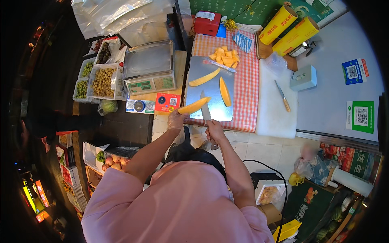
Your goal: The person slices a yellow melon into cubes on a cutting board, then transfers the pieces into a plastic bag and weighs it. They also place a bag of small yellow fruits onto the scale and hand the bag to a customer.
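Through the head view, I am gripping a long, curved orange-yellow fruit wedge (190,108) in my left hand (176,121), while my right hand (214,130) is clasping a broad steel knife (206,112) whose blade is crossing the wedge near its right end. Two similar wedges are lying on the shiny rectangular metal board (208,86) ahead, and a heap of orange-yellow fruit chunks (224,56) is sitting at its far edge. A red-and-white checked cloth (246,89) is spreading beneath; rightward, a slim wooden-handled knife (286,104) is resting on a white slab (275,119).
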Demonstrator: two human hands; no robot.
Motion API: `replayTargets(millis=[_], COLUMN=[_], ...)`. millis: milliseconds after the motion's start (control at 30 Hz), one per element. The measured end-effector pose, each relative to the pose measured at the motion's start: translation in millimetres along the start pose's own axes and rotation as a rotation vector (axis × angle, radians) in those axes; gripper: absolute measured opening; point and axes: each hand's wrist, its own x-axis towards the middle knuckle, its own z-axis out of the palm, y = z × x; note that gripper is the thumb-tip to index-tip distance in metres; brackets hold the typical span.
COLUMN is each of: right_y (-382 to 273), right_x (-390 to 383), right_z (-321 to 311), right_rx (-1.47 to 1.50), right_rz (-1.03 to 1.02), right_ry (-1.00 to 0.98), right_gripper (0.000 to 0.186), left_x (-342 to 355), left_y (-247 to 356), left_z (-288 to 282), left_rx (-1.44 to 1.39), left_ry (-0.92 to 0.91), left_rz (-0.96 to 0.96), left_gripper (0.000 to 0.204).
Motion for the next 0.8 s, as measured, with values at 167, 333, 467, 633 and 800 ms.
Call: replayTargets(millis=[167, 333, 467, 633, 800], right_y=[1, -10, -26, -64, -113], right_x=[-9, -20, -37, -51, -58], right_z=[12, 15, 21, 18, 1], right_rx=[0.074, 0.169, 0.215, 0.334, 0.423], right_rz=[0.055, 0.064, 0.081, 0.009, -0.009], right_ry=[-0.047, -0.097, -0.190, -0.168, -0.204], right_gripper=[0.025, 0.022, 0.024, 0.027, 0.030], left_x=[6, 17, 25, 16, 50], left_y=[1, 13, 22, 71, 113], left_z=[5, 22, 24, 56, 97], left_rx=[0.036, 0.006, 0.078, 0.071, 0.012], left_ry=[0.012, 0.031, -0.015, -0.124, -0.137], left_rz=[0.007, 0.010, 0.044, 0.088, 0.179], left_gripper=[0.024, 0.021, 0.025, 0.030, 0.027])
